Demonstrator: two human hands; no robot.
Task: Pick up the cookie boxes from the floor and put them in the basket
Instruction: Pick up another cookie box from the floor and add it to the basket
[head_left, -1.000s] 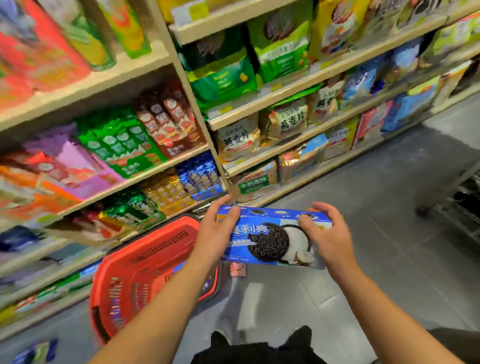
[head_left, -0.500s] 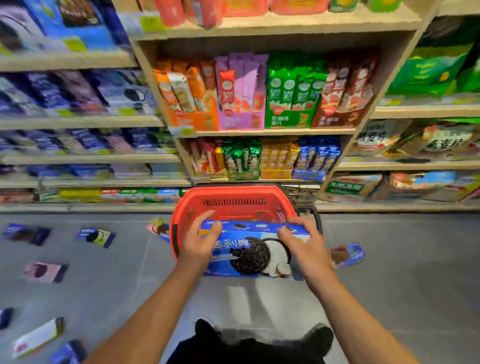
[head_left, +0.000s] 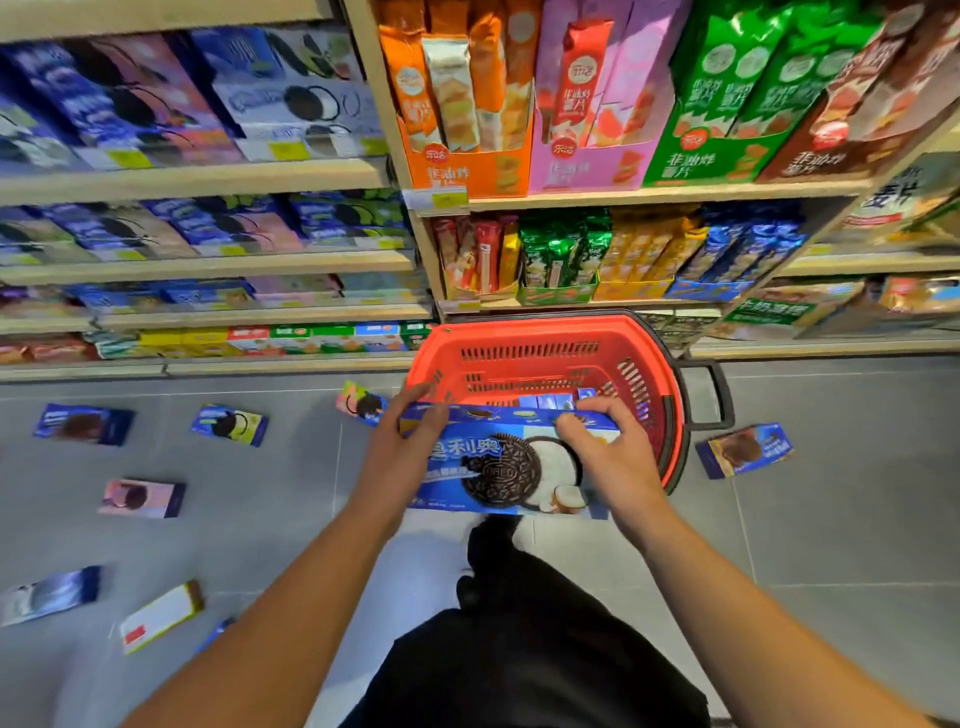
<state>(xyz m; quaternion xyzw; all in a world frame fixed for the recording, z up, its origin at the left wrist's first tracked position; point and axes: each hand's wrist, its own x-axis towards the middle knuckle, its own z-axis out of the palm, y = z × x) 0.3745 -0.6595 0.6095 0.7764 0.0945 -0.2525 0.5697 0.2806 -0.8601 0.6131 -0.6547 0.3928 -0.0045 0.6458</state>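
Head view. You hold the long blue cardboard cookie box (head_left: 506, 462) with the dark sandwich-cookie print by its two short ends, your left hand (head_left: 402, 452) and right hand (head_left: 605, 457) one at each. Both hands are partly closed: fingers (head_left: 597, 402) curl over the far top edge, thumbs sit on the printed face. The box hangs tilted, face toward you, above the near rim of the round red plastic basket (head_left: 545, 343) with its black handle, not yet inside.

Risk, as judgement: the box looks about as long as the basket opening near the rim; let go here and an end may catch the rim and tip onto the grey tiled floor (head_left: 831, 519). Uneven release would swing it. Small blue packs (head_left: 553, 401) already in the basket could prop it crooked.

Other cookie boxes lie on the floor: one blue box (head_left: 745, 449) just right of the basket, a pink one (head_left: 361, 404) partly behind your left hand, more well to the left.
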